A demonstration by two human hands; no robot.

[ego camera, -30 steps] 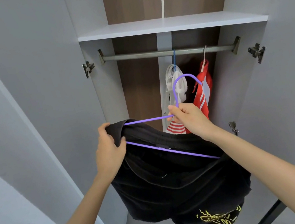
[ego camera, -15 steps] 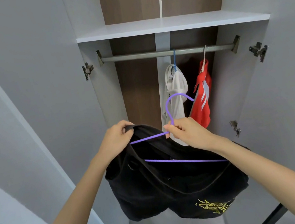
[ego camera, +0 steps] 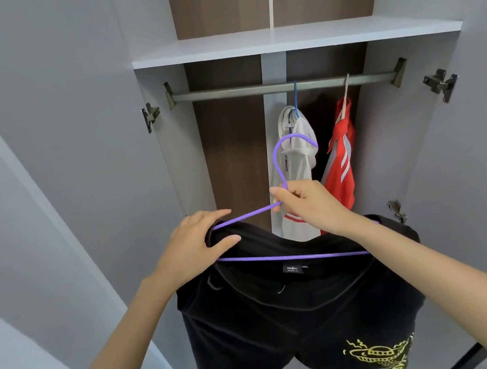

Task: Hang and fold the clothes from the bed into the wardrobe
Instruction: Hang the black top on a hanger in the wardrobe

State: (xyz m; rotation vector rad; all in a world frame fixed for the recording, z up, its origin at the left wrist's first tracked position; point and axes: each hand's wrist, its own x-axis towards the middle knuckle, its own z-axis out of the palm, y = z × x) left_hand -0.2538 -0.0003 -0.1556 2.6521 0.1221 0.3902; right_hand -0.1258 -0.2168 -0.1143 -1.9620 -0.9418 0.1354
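The purple hanger (ego camera: 294, 259) was pinched at its neck, just under the hook, by the curled fingers of the right hand (ego camera: 307, 205). It may be judged that this hold was chosen so the hook was left free and turned up toward the rail (ego camera: 235, 91). The waistband of the black shorts (ego camera: 291, 315) was gripped between the thumb and fingers of the left hand (ego camera: 195, 248) at the hanger's left shoulder, apparently so that the cloth could be seated over the wire and not slide off when lifted. The shorts were carried on the hanger well below the rail and in front of it, not yet hung. On the rail, right of its middle, a white garment (ego camera: 297, 148) and a red garment (ego camera: 343, 166) were hung on hangers of their own. The stretch of rail left of them was judged the likely place for the hook, since the hanger was held beneath that side. Just above the rail a white shelf (ego camera: 291, 40) was fixed.
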